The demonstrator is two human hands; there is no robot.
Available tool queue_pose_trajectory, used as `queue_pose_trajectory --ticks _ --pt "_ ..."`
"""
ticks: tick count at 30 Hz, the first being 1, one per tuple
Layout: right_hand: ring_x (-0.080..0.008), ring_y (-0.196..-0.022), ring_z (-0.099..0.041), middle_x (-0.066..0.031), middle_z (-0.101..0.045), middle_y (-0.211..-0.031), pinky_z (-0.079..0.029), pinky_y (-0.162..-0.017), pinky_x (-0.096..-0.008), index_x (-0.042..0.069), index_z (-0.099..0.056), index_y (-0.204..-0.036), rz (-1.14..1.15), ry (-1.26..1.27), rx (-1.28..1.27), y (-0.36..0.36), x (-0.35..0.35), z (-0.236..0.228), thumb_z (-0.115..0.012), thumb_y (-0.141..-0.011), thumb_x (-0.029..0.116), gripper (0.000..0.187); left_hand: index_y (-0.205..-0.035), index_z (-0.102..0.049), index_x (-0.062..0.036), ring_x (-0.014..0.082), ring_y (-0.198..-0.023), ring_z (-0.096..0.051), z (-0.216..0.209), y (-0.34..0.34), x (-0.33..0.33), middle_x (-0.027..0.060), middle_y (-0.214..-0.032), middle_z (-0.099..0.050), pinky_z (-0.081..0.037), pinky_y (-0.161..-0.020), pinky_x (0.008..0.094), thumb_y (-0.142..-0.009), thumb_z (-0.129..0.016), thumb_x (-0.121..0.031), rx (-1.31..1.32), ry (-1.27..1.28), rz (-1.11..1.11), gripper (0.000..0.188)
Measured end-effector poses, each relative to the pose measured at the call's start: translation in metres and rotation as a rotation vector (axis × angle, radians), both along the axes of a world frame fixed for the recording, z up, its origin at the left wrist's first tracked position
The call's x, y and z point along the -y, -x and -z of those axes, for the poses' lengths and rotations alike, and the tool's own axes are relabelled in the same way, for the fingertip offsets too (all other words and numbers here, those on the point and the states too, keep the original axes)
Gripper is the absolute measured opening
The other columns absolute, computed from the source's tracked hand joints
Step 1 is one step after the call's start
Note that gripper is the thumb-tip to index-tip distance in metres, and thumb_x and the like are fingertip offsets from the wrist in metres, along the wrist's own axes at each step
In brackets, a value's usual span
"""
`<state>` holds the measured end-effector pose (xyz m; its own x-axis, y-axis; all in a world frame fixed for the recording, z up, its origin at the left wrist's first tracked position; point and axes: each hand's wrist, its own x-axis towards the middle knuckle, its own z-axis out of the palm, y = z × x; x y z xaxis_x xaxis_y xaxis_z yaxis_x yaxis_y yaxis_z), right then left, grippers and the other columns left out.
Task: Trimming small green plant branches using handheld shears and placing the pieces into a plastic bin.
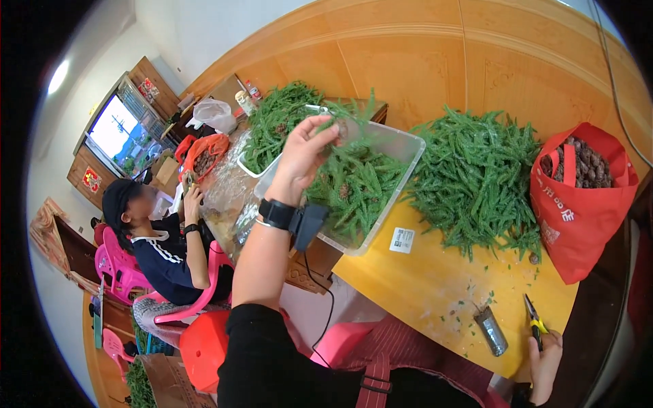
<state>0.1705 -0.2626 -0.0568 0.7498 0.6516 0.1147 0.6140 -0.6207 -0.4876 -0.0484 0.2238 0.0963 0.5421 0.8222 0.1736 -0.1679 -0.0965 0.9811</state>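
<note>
My left hand (304, 151) is raised over a clear plastic bin (416, 158), its fingers pinched on a green pine sprig (364, 112) that looks slightly blurred. Inside the bin lie more green sprigs (360, 180) with a brown pine cone (343, 192) among them. At the table's near right corner, my right hand (546, 360) is closed around pliers (535, 321) with yellow and black handles; their jaws point away from me. Left of the pliers, a dark silvery bundle (491, 332), seemingly of thin wires, lies on the yellow tabletop (408, 285) amid green scraps.
A heap of green sprigs (473, 180) sits right of the bin, beside a red bag (578, 211) of pine cones. Another full tray (255, 164) stands farther left. A person (170, 238) sits working there, near a red stool (204, 350). A cable (320, 289) hangs from my left wrist.
</note>
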Motion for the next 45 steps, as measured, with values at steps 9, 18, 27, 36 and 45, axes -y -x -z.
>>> queue_pose_trajectory --ticks 9,18,27,36,45 --pt "-0.0388 -0.090 -0.050 -0.0253 -0.054 -0.091 -0.041 -0.079 -0.0402 -0.008 -0.052 -0.074 0.004 0.012 -0.005 -0.004 -0.005 0.010 -0.065 -0.065 0.004 0.020 -0.090 -0.054 -0.0060 0.0133 -0.070 -0.055 0.011 0.010 -0.071 0.0026 -0.082 -0.059 -0.044 -0.061 0.0270 -0.082 -0.060 -0.013 -0.033 0.042 -0.080 0.012" --pt "-0.0357 -0.077 -0.054 -0.0221 -0.056 -0.084 -0.043 -0.072 -0.0396 -0.007 -0.052 -0.074 -0.057 -0.036 0.104 -0.013 0.007 0.036 -0.063 -0.067 0.000 0.016 -0.086 -0.058 -0.0054 0.0139 -0.070 -0.055 0.017 0.012 -0.086 0.0040 -0.077 -0.060 -0.046 -0.057 0.0318 -0.081 -0.059 -0.014 -0.054 0.050 -0.169 0.010" --pt "-0.0349 -0.068 -0.054 -0.0190 -0.058 -0.074 -0.045 -0.064 -0.0392 -0.003 -0.058 -0.076 -0.224 -0.046 0.112 -0.001 -0.013 -0.006 -0.068 -0.070 0.011 0.018 -0.127 -0.032 0.0047 0.0302 -0.118 -0.037 0.009 0.035 -0.067 0.0240 -0.128 -0.036 -0.032 -0.096 0.0439 -0.073 -0.068 -0.027 -0.504 -0.117 -0.402 0.072" --pt "-0.0268 -0.076 -0.059 -0.0180 -0.060 -0.083 -0.047 -0.069 -0.0321 0.001 -0.060 -0.090 -0.014 -0.069 0.008 -0.004 0.013 -0.027 -0.061 -0.079 0.011 0.015 -0.093 -0.059 0.0016 0.0066 -0.047 -0.047 -0.032 -0.053 0.058 -0.0011 -0.053 -0.049 -0.042 -0.049 0.0192 -0.090 -0.047 -0.021 -0.057 -0.191 0.221 0.026" --pt "-0.0166 -0.045 -0.049 -0.0077 -0.047 -0.048 -0.045 -0.079 -0.0313 -0.005 -0.054 -0.067 0.030 -0.280 -0.011 0.000 0.007 -0.063 -0.049 -0.079 0.001 0.014 -0.103 -0.053 -0.0002 0.0049 -0.063 -0.045 0.036 -0.157 0.108 0.0012 -0.082 -0.054 -0.040 -0.057 0.0178 -0.090 -0.044 -0.016 -0.174 -0.060 0.640 0.022"
